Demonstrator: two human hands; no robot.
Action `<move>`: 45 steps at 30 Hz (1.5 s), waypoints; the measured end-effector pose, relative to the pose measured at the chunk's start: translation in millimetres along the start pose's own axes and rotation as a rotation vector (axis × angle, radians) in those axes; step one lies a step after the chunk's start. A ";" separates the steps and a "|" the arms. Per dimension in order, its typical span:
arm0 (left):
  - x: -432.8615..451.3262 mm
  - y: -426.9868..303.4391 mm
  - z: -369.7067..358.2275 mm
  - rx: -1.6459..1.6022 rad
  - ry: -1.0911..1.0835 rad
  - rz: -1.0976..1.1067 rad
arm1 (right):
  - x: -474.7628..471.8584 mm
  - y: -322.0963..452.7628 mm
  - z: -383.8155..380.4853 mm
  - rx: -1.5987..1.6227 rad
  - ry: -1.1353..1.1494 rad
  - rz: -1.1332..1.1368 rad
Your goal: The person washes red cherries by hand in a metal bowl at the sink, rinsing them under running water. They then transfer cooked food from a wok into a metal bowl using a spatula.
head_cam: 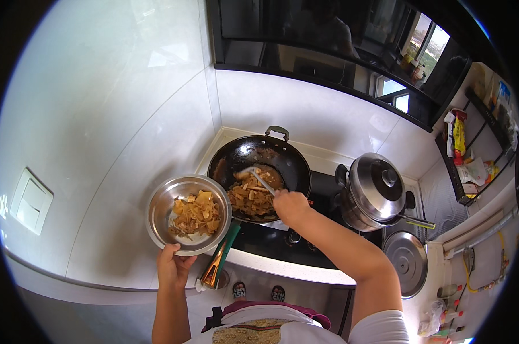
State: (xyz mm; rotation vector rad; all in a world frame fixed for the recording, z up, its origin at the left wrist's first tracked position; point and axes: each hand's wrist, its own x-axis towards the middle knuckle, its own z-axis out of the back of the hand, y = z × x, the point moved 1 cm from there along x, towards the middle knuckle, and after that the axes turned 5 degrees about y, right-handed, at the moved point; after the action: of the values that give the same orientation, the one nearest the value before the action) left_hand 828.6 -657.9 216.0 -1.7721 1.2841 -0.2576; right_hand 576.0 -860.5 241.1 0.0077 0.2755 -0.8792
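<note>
My left hand (174, 263) grips the near rim of a stainless steel bowl (158, 215), held just left of the wok. Inside the bowl lies a portion of cooked food (197, 215) in brown, noodle-like strips and pieces. My right hand (291, 208) is closed around the handle of a metal cooking utensil (263, 180). Its head sits among more of the same food (251, 195) in the black wok (296, 165), and food partly hides it. The wok stands on the left part of a black glass cooktop (259, 245).
A lidded steel pot (373, 193) stands at the right of the cooktop. Near it lies a round metal lid (405, 262). The wok's green handle (229, 236) juts toward me. Above hangs a black range hood (285, 56); a wall rack (466, 163) with packets is at right.
</note>
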 end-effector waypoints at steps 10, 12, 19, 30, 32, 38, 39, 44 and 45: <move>10.3 3.1 -3.1 -0.071 0.002 -0.004 | 13.9 -13.6 22.3 -0.072 0.000 -0.069; 20.1 6.1 -8.8 -0.091 0.045 -0.005 | 19.4 -16.5 13.0 -0.037 -0.049 -0.113; 40.0 6.4 -9.5 -0.073 0.052 -0.025 | -23.7 -16.0 38.7 0.034 0.202 -0.010; 59.9 -7.8 -32.1 -0.008 0.062 -0.024 | -12.8 -89.5 70.7 0.012 0.176 -0.259; 64.9 -10.6 -34.0 0.004 0.068 -0.030 | -9.3 -101.4 71.2 0.080 0.276 -0.293; 75.1 -16.0 -31.4 0.048 0.065 -0.047 | -13.5 -155.9 72.8 0.665 0.725 -0.431; 75.5 -17.1 -29.2 0.054 0.056 -0.055 | -14.0 -151.7 67.2 0.774 0.749 -0.427; 82.0 -13.5 -31.2 0.051 0.049 -0.048 | -9.1 -102.3 -14.9 1.495 0.735 -0.315; 82.6 -14.1 -31.9 0.055 0.055 -0.053 | -4.9 -91.1 -35.0 1.645 0.696 -0.302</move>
State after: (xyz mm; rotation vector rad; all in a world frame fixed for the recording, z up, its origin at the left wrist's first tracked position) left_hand 854.2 -743.7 218.3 -1.7645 1.2583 -0.3705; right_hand 495.5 -910.9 218.2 1.8589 0.1240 -1.1679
